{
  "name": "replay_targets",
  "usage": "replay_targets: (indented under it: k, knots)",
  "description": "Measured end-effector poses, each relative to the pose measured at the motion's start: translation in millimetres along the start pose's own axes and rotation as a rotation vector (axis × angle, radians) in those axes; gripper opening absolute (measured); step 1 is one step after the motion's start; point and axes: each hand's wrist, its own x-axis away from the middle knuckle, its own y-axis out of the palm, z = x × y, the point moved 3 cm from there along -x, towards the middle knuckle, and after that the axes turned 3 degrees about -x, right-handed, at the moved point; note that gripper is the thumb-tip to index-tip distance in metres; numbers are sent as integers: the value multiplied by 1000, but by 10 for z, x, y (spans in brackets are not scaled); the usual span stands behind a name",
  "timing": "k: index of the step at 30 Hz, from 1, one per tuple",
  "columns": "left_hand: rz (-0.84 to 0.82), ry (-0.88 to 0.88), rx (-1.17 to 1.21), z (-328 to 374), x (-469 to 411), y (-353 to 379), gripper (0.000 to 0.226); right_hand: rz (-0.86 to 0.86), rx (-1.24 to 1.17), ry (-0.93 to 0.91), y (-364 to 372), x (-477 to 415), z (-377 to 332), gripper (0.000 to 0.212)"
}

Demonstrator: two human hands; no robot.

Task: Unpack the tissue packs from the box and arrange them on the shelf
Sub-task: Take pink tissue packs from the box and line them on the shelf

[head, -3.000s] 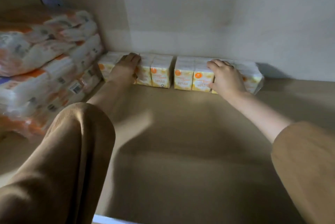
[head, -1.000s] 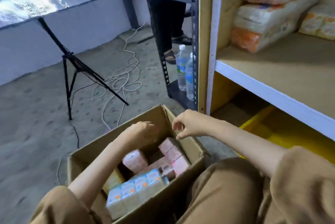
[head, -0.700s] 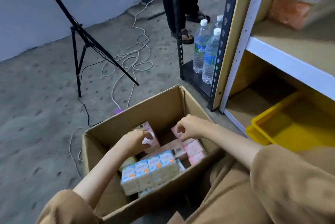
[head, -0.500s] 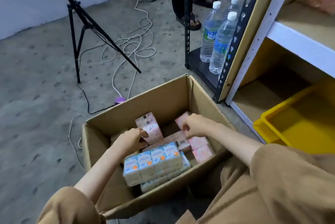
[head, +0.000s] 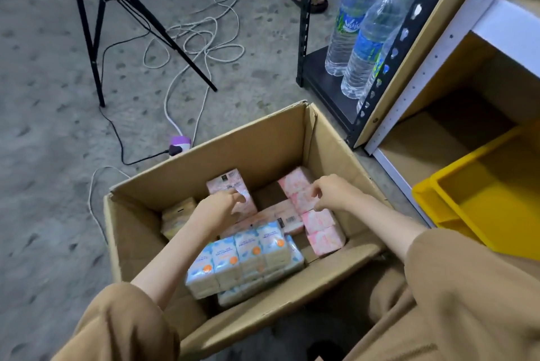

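One box (head: pixel 248 150), left hand (head: pixel 219 208), right hand (head: pixel 333 192) inside

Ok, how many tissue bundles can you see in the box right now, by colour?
pink bundles: 3
blue bundles: 2
yellow bundle: 1
Total: 6

Open cardboard box (head: pixel 263 141) — pink tissue packs (head: pixel 318 219) toward its far side, blue bundle (head: pixel 248 255) nearest.
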Motion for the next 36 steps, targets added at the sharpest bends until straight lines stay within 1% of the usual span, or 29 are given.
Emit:
replay_targets:
  k: [4, 5, 7, 9, 10, 12, 14, 16, 18, 21, 23, 27, 29, 32, 36]
  knots:
    - [31, 70, -124, 202, -356, -69, 40, 59, -151, 115, 67, -191, 38, 30]
    - [29, 83, -166, 254, -450, -52, 39, 60, -179, 152, 103, -240, 48, 27]
    - [7, 73, -270, 353, -616, 4, 34, 63, -214, 215, 188, -343, 81, 10]
    - [-53, 12, -347, 408, -771, 101, 32, 68, -248, 284, 269, -428, 121, 6]
    - [-93, -21, -377, 419, -847, 153, 33, 76, -254, 313, 315, -469, 144, 14]
    - [-190, -75, -448, 409, -997, 241, 38, 78, -256, 351, 421, -562, 175, 36]
    - [-292, -105, -512, 389, -1119, 308, 41, 79, -263, 377, 515, -655, 171, 48]
    - [-369, -106, -567, 388, -1207, 383, 45, 84, -285, 407, 591, -742, 167, 46]
    - [-409, -115, -632, 392, -1236, 458, 50, 106, -271, 416, 627, -792, 180, 40]
    - [-440, -120, -692, 361, -1229, 565, 50, 161, -236, 401, 624, -813, 224, 32]
    - [-420, -125, -682, 310, -1175, 546, 49, 197, -204, 390, 584, -802, 229, 31]
    - [-324, -119, -537, 129, -932, 385, 43, 252, -163, 346, 549, -721, 149, 29]
    - [-251, -110, -504, 41, -757, 273, 43, 281, -158, 304, 530, -639, 85, 28]
    - [-169, -126, -447, -3, -561, 74, 46, 303, -119, 168, 444, -500, -56, 34]
    - [-130, -151, -415, -104, -338, -134, 51, 235, -23, -63, 422, -350, -261, 39]
